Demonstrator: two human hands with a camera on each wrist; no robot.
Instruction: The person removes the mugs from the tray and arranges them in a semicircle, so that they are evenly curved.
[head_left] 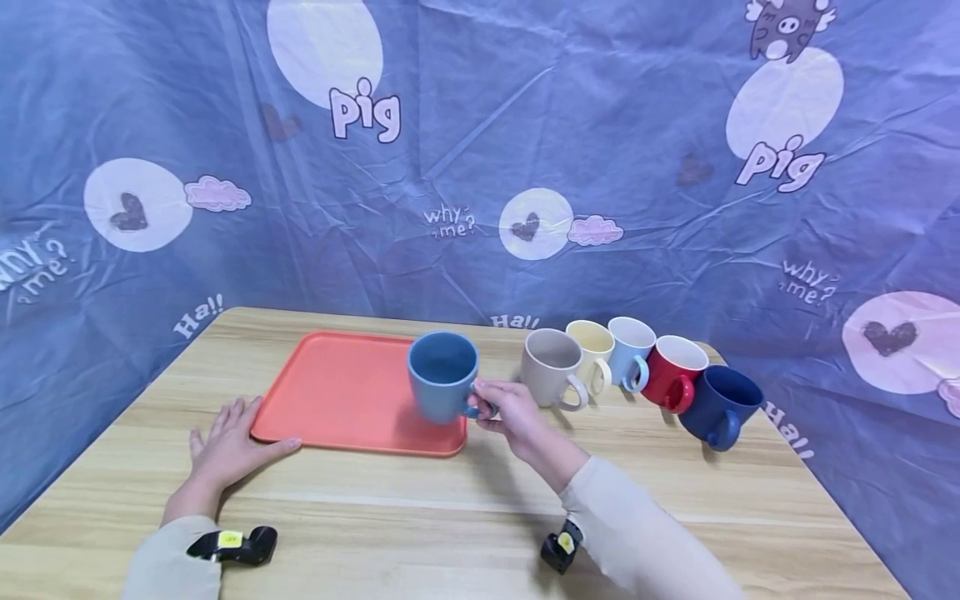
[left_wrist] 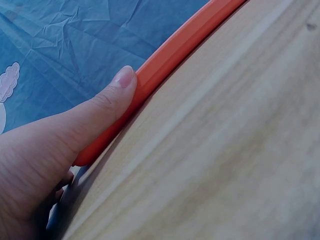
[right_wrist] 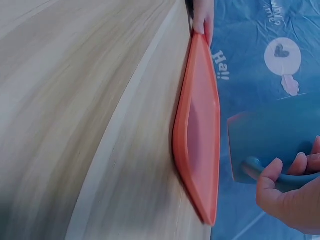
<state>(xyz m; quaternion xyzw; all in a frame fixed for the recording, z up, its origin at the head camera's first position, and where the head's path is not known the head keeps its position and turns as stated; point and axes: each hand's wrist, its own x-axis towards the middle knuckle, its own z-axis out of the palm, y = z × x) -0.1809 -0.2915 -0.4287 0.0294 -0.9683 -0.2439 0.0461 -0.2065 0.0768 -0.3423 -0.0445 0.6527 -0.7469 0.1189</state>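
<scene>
My right hand (head_left: 513, 417) pinches the handle of a teal-blue mug (head_left: 442, 379), which hangs upright over the right end of a coral-red tray (head_left: 337, 392). In the right wrist view the mug (right_wrist: 275, 135) shows above the tray surface, with thumb and fingers around its handle. My left hand (head_left: 232, 450) rests at the tray's near left corner, fingers spread and fairly straight. Its thumb (left_wrist: 107, 100) lies against the tray's front edge in the left wrist view; the other fingers are mostly hidden there.
Right of the tray stand a grey mug (head_left: 551, 367), a cream mug (head_left: 591, 350), a light-blue mug (head_left: 626, 350), a red mug (head_left: 671, 371) and a navy mug (head_left: 716, 404), in a slanting row. A blue printed cloth (head_left: 450, 167) hangs behind the wooden table (head_left: 375, 525).
</scene>
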